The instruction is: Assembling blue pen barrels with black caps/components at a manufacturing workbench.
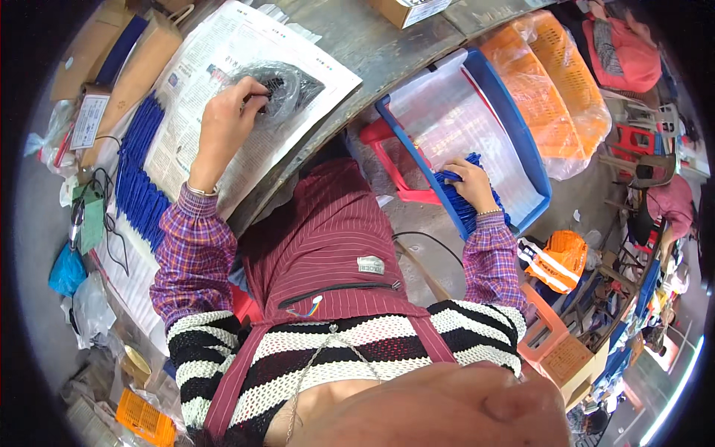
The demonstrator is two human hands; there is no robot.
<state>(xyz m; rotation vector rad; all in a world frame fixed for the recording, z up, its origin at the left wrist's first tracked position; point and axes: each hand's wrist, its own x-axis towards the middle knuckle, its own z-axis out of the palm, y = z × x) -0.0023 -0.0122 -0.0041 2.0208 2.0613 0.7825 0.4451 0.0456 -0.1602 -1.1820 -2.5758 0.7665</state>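
Observation:
My left hand (pixel 229 119) reaches over the newspaper (pixel 195 82) on the table. Its fingers are curled and pinched together at a clear plastic bag (pixel 296 86) holding something small and dark; what the fingertips grip is hidden. Over in the blue crate (pixel 535 160), which is lined with clear plastic, my right hand (pixel 471 185) has its fingers bent round a bundle of thin blue strands (pixel 458 205). A long row of similar blue strands (pixel 138 175) lies along the newspaper's left side.
Under the blue crate shows a red plastic stool (pixel 395 167). Orange crates (pixel 532 89) wrapped in plastic stand beyond it. Cardboard pieces (pixel 141 63), a small labelled box (pixel 91 119) and a black cable (pixel 112 223) lie at the left. Other people sit at the far right.

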